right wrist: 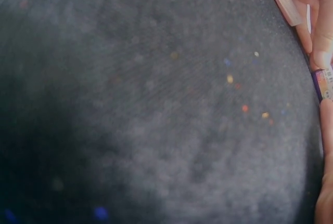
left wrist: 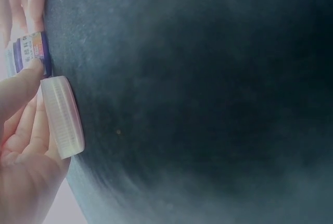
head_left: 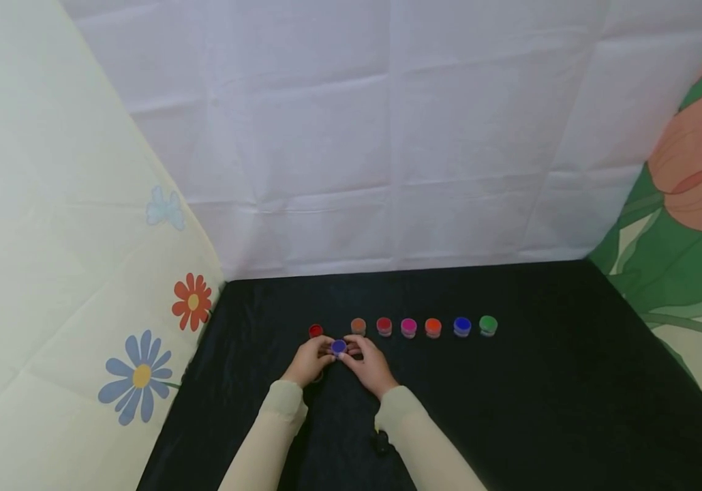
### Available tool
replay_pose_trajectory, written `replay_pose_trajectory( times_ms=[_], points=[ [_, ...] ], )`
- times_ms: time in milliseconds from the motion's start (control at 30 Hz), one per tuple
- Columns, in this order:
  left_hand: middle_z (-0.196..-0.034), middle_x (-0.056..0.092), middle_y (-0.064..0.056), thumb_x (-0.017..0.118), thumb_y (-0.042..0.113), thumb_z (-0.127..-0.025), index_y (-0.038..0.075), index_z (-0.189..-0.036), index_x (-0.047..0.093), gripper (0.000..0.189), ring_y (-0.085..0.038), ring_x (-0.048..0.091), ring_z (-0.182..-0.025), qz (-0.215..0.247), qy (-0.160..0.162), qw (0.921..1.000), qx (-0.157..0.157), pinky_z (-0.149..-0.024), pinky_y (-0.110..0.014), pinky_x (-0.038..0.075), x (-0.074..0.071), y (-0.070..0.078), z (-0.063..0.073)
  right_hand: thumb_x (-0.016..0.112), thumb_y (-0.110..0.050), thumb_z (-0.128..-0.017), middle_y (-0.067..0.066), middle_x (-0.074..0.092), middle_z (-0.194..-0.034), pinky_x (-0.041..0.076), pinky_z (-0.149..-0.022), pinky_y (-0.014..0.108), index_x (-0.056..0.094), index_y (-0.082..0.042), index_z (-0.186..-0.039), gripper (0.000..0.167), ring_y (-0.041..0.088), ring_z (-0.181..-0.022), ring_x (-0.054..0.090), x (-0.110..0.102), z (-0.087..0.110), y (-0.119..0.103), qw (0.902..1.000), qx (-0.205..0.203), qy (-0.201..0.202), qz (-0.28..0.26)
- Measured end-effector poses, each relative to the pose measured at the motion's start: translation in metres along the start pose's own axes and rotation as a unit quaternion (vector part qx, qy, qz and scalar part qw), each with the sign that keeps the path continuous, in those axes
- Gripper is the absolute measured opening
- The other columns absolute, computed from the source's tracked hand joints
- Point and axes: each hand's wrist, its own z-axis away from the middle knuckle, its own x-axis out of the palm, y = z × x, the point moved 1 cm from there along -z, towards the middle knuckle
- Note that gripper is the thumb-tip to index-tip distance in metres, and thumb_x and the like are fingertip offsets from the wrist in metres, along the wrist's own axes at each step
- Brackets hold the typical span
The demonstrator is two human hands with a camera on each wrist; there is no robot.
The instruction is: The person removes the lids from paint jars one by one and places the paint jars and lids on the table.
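A small purple paint pot (head_left: 339, 348) is held between my two hands at the left of the middle. My left hand (head_left: 308, 363) pinches it from the left, the thumb lying across its printed label in the left wrist view. From the other side my right hand (head_left: 372, 367) grips it between thumb and fingers. A translucent ribbed lid (left wrist: 63, 117) stands on edge against the cloth, right beside my left palm; in the head view that hand mostly hides it. Just beyond my left fingers is a dark red paint pot (head_left: 316, 331).
Black cloth (head_left: 547, 395) covers the table. Beyond my right hand runs a row of pots: brown (head_left: 358, 326), red (head_left: 384, 326), pink (head_left: 409, 328), orange (head_left: 433, 328), blue (head_left: 462, 326) and green (head_left: 488, 325). A white sheet (head_left: 388, 136) hangs behind; a small dark object (head_left: 380, 442) lies by my right sleeve.
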Motion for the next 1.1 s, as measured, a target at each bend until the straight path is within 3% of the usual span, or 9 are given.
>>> replay_pose_trajectory(
  times_ms=[300, 667, 900, 1100],
  points=[
    [-0.108, 0.068, -0.013, 0.069, -0.001, -0.094, -0.003, -0.116, 0.065, 0.023, -0.029, 0.067, -0.099, 0.003, 0.006, 0.9999, 0.009, -0.091, -0.048, 0.054, 0.0000, -0.0007, 0.0004, 0.070, -0.013, -0.097, 0.013, 0.064, -0.117, 0.052, -0.094, 0.047, 0.062, -0.005, -0.119, 0.025, 0.029, -0.106, 0.064, 0.0011, -0.0020, 0.0003, 0.9998, 0.002, 0.013, -0.013],
    [-0.108, 0.068, -0.013, 0.070, -0.001, -0.093, -0.002, -0.115, 0.065, 0.022, -0.029, 0.067, -0.100, 0.000, 0.008, 0.9999, 0.012, -0.092, -0.048, 0.054, 0.0009, -0.0020, -0.0001, 0.064, -0.014, -0.101, 0.013, 0.063, -0.117, 0.050, -0.095, 0.052, 0.065, -0.006, -0.131, 0.031, 0.029, -0.106, 0.063, -0.0017, -0.0011, 0.0007, 0.9999, -0.007, 0.000, 0.014],
    [-0.109, 0.068, -0.013, 0.069, 0.000, -0.094, -0.002, -0.116, 0.065, 0.022, -0.030, 0.067, -0.102, 0.005, 0.008, 0.9999, 0.009, -0.092, -0.048, 0.054, 0.0021, -0.0029, -0.0009, 0.068, -0.013, -0.099, 0.015, 0.063, -0.121, 0.050, -0.097, 0.050, 0.060, -0.003, -0.123, 0.028, 0.031, -0.110, 0.063, -0.0007, -0.0025, 0.0018, 0.9997, 0.007, 0.002, -0.021],
    [-0.110, 0.068, -0.012, 0.069, 0.001, -0.095, 0.000, -0.116, 0.066, 0.022, -0.028, 0.067, -0.102, 0.005, 0.007, 1.0000, 0.003, -0.092, -0.048, 0.053, 0.0025, -0.0033, -0.0014, 0.066, -0.012, -0.100, 0.013, 0.063, -0.121, 0.051, -0.096, 0.050, 0.062, -0.006, -0.121, 0.022, 0.030, -0.110, 0.063, -0.0006, -0.0023, 0.0019, 0.9999, 0.000, 0.004, -0.012]
  ],
)
